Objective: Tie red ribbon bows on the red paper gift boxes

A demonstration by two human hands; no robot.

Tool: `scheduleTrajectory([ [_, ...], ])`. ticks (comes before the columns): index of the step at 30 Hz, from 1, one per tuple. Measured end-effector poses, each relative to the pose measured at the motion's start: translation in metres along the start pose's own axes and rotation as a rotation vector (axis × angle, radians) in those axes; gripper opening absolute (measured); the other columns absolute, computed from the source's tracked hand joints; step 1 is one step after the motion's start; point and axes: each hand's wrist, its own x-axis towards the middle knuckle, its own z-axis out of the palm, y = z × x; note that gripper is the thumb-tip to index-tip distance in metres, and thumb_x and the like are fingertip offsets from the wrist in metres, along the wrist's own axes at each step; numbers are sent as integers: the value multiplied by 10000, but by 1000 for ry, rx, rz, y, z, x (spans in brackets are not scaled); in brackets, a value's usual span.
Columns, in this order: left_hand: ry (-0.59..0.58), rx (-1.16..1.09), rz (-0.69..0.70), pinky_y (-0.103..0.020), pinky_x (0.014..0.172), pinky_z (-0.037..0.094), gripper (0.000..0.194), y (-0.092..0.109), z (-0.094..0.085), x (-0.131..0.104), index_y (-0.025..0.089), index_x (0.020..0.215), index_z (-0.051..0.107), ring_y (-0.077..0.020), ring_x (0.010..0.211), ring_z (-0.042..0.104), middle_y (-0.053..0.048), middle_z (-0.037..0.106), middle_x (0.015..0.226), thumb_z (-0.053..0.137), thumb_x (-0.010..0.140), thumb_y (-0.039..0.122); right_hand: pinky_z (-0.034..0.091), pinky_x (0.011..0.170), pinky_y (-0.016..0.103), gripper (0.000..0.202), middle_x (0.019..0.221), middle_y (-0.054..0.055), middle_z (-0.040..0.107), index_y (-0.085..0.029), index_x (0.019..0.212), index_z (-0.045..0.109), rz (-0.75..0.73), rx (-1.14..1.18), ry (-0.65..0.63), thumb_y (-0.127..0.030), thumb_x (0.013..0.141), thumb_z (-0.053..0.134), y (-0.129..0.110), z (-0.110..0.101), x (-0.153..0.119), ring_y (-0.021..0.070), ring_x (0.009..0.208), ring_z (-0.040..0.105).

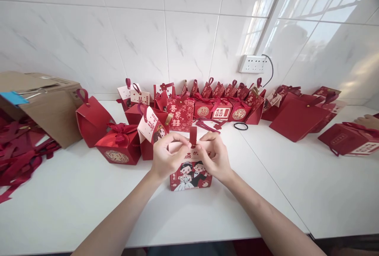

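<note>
Right in front of me a small red and pink paper gift box (191, 177) stands upright on the white table, printed with a cartoon bride and groom. A dark red ribbon loop (193, 135) sticks up from the middle of its top. My left hand (170, 154) grips the box's top from the left, thumb and fingers pinched by the loop's base. My right hand (215, 156) does the same from the right. Both thumbs meet near the base of the loop, and the fingers behind the top are partly hidden.
Several red gift boxes (180, 114) line the back, with more at left and right. Loose ribbon pieces (210, 125) and a black ring (241, 126) lie behind my hands. A cardboard box (56, 110) holds ribbons at left. Another person's hand (367, 122) touches a box at right.
</note>
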Motion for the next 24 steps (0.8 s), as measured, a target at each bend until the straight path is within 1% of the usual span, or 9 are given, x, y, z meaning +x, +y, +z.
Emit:
scheduleTrajectory([
  [2, 19, 27, 13, -205, 576, 495, 71, 0, 0, 0, 185, 674, 587, -119, 607, 603, 20, 631, 643, 609, 716, 132, 392, 505, 234, 307, 741, -26, 523, -249, 1090, 377, 77, 146, -2, -249, 828, 536, 3, 1, -2, 140, 612, 506],
  [4, 51, 58, 8, -215, 590, 499, 78, -1, 1, 0, 188, 678, 571, -123, 615, 606, 22, 624, 644, 630, 715, 153, 374, 473, 229, 316, 704, -33, 522, -237, 1113, 398, 186, 231, -36, -302, 833, 530, 6, 1, -4, 132, 560, 485],
  [8, 79, 4, -86, -263, 645, 522, 187, -7, 2, -1, 196, 923, 542, -163, 711, 645, -17, 657, 788, 624, 757, 221, 401, 523, 239, 215, 679, -6, 572, -172, 771, 568, 372, 205, 20, -384, 801, 584, 12, 1, -1, 127, 580, 510],
  [10, 15, -95, -118, -313, 741, 531, 378, -11, 3, -1, 208, 1128, 444, -204, 887, 649, -77, 653, 1008, 598, 787, 257, 438, 573, 249, 244, 742, 10, 629, -163, 798, 605, 456, 289, 156, -405, 769, 624, 17, -1, 3, 149, 650, 561],
  [13, -76, -146, -133, -423, 1010, 404, 603, -16, 6, -2, 235, 1281, 311, -263, 1249, 446, -130, 434, 1373, 625, 773, 314, 475, 588, 263, 309, 799, 12, 664, -174, 883, 603, 554, 493, 446, -432, 722, 659, 23, -7, 12, 158, 664, 600],
  [15, -124, -109, -182, -466, 1085, 301, 728, -17, 8, -3, 244, 1329, 274, -291, 1340, 310, -125, 305, 1460, 671, 731, 366, 487, 576, 266, 325, 779, -1, 663, -186, 881, 580, 594, 585, 616, -444, 702, 666, 26, -12, 18, 151, 630, 605],
  [18, -250, -93, -275, -485, 1064, 328, 865, -17, 11, -6, 232, 1372, 233, -319, 1286, 390, -137, 394, 1404, 717, 676, 398, 500, 576, 275, 304, 760, -15, 656, -199, 860, 557, 656, 643, 734, -446, 707, 646, 28, -17, 22, 149, 616, 611],
  [21, -285, -91, -257, -456, 984, 431, 832, -19, 13, -9, 219, 1361, 245, -295, 1151, 532, -124, 552, 1250, 712, 686, 353, 505, 624, 287, 266, 774, -16, 650, -207, 830, 549, 631, 673, 774, -447, 728, 603, 29, -18, 22, 155, 663, 619],
  [24, -212, -6, -20, -444, 994, 431, 877, -26, 14, -12, 227, 1356, 233, -291, 1204, 489, -143, 487, 1326, 744, 644, 271, 498, 749, 315, 242, 793, -1, 654, -206, 808, 565, 473, 701, 698, -433, 725, 556, 30, -17, 22, 174, 759, 627],
])
